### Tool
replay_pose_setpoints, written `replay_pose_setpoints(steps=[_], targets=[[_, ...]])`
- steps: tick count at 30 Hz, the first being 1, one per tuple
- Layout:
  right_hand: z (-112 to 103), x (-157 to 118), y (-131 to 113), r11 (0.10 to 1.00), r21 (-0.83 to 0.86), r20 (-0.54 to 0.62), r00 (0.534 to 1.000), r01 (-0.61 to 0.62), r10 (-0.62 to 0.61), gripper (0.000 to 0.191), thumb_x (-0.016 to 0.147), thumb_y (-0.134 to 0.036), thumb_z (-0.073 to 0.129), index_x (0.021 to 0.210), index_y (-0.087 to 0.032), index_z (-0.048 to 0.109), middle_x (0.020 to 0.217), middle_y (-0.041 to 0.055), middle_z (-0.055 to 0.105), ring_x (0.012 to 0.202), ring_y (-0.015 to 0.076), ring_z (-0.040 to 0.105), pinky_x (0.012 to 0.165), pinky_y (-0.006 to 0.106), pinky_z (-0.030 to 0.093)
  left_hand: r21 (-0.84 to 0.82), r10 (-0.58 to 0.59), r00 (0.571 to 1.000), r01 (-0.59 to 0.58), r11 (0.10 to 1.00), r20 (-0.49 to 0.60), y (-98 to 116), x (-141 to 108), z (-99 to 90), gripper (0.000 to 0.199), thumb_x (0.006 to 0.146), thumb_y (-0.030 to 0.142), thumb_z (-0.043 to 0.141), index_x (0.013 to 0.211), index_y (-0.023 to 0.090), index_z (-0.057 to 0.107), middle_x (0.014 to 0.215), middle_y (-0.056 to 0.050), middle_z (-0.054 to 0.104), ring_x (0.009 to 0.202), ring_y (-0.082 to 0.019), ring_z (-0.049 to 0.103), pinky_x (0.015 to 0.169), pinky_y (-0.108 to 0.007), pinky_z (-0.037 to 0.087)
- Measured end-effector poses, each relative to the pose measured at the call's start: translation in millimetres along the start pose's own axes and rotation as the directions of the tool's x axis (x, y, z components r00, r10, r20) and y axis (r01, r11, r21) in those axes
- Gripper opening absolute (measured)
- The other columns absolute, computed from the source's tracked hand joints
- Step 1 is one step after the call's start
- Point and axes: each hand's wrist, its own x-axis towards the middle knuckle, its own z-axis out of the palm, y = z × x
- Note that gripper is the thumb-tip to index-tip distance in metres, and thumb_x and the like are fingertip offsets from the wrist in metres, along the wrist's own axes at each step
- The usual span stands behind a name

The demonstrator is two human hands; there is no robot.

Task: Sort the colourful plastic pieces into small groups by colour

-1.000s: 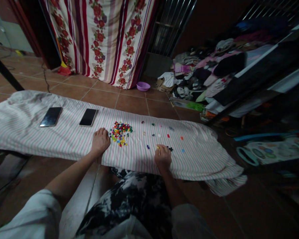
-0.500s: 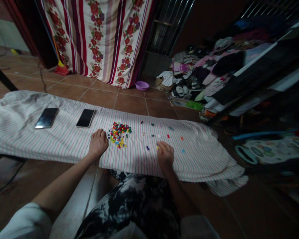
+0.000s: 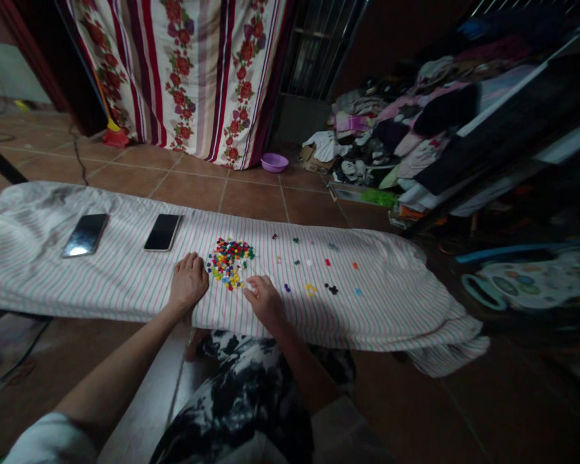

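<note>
A pile of small multicoloured pieces (image 3: 229,258) lies on the striped cloth (image 3: 125,277). My left hand (image 3: 189,280) rests on the cloth just left of the pile, fingers together and curled, with nothing visible in it. At the pile's lower right edge is my right hand (image 3: 265,298), its thumb and index finger apart, close to the yellow pieces, holding nothing that I can see. Small groups sorted by colour lie farther right, among them yellow pieces (image 3: 311,290), black pieces (image 3: 332,289), red pieces (image 3: 327,262), orange pieces (image 3: 355,265) and a light blue piece (image 3: 358,291).
Two phones, one at the far left (image 3: 86,235) and one nearer the pile (image 3: 163,232), lie on the cloth. Beyond it, a purple basin (image 3: 274,162) stands on the tiled floor before a floral curtain (image 3: 203,84). Clothes (image 3: 391,129) are heaped at the back right.
My right hand has moved left from the yellow group to the pile's edge, and its fingers have spread. The black pieces have come into view. My left hand stays beside the pile.
</note>
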Motion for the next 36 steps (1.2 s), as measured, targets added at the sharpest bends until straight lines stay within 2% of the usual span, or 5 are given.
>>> replay_pose_setpoints(steps=[8, 21, 26, 31, 36], targets=[[11, 2, -6, 0.994, -0.088, 0.008, 0.997, -0.070, 0.071, 0.007, 0.086, -0.026, 0.065, 0.093, -0.024, 0.066, 0.093, 0.0026, 0.067, 0.083, 0.0173, 0.063, 0.070, 0.026, 0.046, 0.018, -0.006, 1.000, 0.005, 1.000, 0.013, 0, 1, -1.2, 0.029, 0.091, 0.023, 0.039, 0.110, 0.012, 0.057, 0.132, -0.019, 0.060, 0.128, -0.030, 0.052, 0.106, -0.045, 0.040], [3, -4, 3, 0.997, 0.041, -0.052, 0.996, -0.067, 0.069, 0.016, 0.087, -0.016, 0.052, 0.096, -0.023, 0.063, 0.095, 0.0028, 0.070, 0.083, 0.0156, 0.064, 0.079, 0.026, 0.051, 0.003, 0.021, 1.000, -0.021, 1.000, 0.008, 5, 1, -11.8, 0.029, 0.088, 0.025, 0.039, 0.107, 0.013, 0.058, 0.129, -0.021, 0.060, 0.125, -0.033, 0.053, 0.100, -0.048, 0.043], [-16, -10, 8, 0.997, 0.056, -0.095, 0.994, -0.052, 0.057, 0.024, 0.089, -0.016, 0.050, 0.107, -0.023, 0.065, 0.099, 0.0042, 0.069, 0.085, 0.0155, 0.065, 0.079, 0.026, 0.051, 0.046, 0.018, 0.999, -0.020, 0.999, 0.049, 7, 1, -17.7, 0.032, 0.090, 0.027, 0.036, 0.108, 0.012, 0.058, 0.129, -0.020, 0.060, 0.121, -0.033, 0.056, 0.097, -0.046, 0.045], [-46, -15, 22, 0.992, -0.008, -0.143, 0.982, -0.123, 0.120, 0.023, 0.089, -0.018, 0.050, 0.101, -0.023, 0.068, 0.097, 0.0046, 0.068, 0.088, 0.0170, 0.064, 0.081, 0.028, 0.051, 0.051, 0.025, 0.999, -0.027, 0.998, 0.041, 9, 1, -19.8, 0.031, 0.089, 0.027, 0.037, 0.106, 0.013, 0.059, 0.127, -0.020, 0.061, 0.117, -0.033, 0.058, 0.095, -0.046, 0.046], [-76, -24, 53, 0.970, -0.029, -0.306, 0.926, -0.240, 0.220, 0.027, 0.088, -0.020, 0.045, 0.099, -0.020, 0.069, 0.098, 0.0074, 0.069, 0.088, 0.0194, 0.063, 0.081, 0.031, 0.051, 0.041, 0.029, 0.999, -0.030, 0.999, 0.039, 9, 2, -20.3, 0.026, 0.088, 0.025, 0.039, 0.102, 0.014, 0.059, 0.124, -0.018, 0.062, 0.116, -0.032, 0.059, 0.094, -0.045, 0.047]])
